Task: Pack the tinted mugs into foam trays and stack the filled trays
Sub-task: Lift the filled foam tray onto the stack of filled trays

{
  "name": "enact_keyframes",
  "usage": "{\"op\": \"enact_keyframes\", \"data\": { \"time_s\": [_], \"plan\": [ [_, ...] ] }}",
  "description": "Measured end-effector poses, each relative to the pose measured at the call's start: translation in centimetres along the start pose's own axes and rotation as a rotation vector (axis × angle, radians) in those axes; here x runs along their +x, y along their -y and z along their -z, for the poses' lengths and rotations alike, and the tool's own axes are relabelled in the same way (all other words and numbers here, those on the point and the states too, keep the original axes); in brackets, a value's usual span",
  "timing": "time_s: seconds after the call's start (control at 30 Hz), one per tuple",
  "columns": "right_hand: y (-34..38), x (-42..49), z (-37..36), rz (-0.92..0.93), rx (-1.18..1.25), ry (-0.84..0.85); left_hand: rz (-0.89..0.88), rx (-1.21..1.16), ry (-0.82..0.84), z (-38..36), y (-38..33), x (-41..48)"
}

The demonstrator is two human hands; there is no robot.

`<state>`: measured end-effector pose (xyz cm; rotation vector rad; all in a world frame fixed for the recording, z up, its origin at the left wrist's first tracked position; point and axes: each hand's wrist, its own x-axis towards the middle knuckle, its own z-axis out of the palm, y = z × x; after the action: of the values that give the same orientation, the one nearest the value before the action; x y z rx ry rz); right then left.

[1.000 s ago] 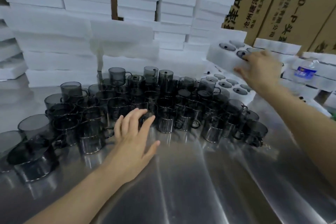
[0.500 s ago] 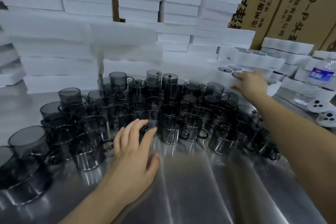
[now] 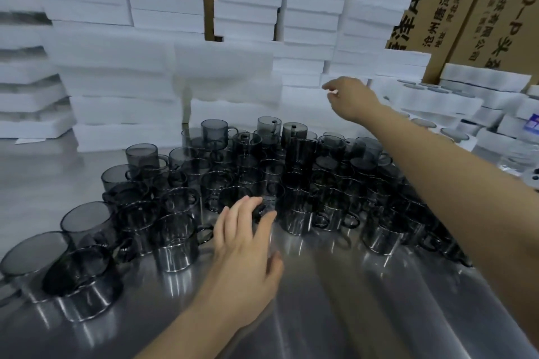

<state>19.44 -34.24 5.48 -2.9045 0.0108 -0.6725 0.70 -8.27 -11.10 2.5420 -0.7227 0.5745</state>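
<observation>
Right grip (image 3: 351, 97) empty, fingers loosely curled, now off the filled tray (image 3: 437, 96) on the right & reaching toward the blank foam stack (image 3: 303, 81) at the back, prob. for a fresh tray. Left grip (image 3: 248, 242) spread flat, empty, fingertips touching front-row tinted mugs (image 3: 262, 172), much as 1 s ago. Mugs crowd the worktop (image 3: 320, 315), mid-frame, unpacked.

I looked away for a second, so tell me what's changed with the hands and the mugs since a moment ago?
The right hand left the filled foam tray on the right and swung left, now raised in front of the stacked empty foam trays, holding nothing. The left hand stayed spread at the front of the tinted mugs, which did not visibly move.
</observation>
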Motion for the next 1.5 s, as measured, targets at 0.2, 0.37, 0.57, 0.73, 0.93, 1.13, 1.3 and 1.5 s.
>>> {"op": "enact_keyframes", "data": {
  "time_s": [0.2,0.37,0.57,0.73,0.93,1.13,1.3,1.5],
  "plan": [
    [0.1,3.4,-3.5,-0.086,-0.115,0.333,-0.005,0.006,0.022,-0.4,0.3,0.4],
    [-0.4,3.7,-5.6,-0.133,-0.153,0.274,-0.012,0.024,0.081,-0.8,0.3,0.7],
    [-0.5,3.8,-7.6,-0.209,-0.281,0.302,0.03,0.029,0.133,-0.1,0.0,1.0],
    [-0.9,4.6,-7.4,-0.179,-0.213,0.101,0.028,-0.012,0.077,-0.6,0.4,0.9],
    [-1.5,2.5,-2.5,-0.077,0.157,-0.206,-0.009,-0.048,-0.001,-0.9,0.7,0.6],
    [3.3,-5.7,5.2,0.149,0.137,-0.554,0.027,-0.057,-0.016,-1.0,0.7,0.9],
    [8.5,-19.2,7.5,0.376,0.255,-0.568,0.02,-0.155,-0.095,-0.3,0.6,1.0],
    [9.9,-32.5,3.6,0.538,0.214,-0.493,0.128,-0.674,-0.495,4.2,0.7,0.8]
  ]
}}
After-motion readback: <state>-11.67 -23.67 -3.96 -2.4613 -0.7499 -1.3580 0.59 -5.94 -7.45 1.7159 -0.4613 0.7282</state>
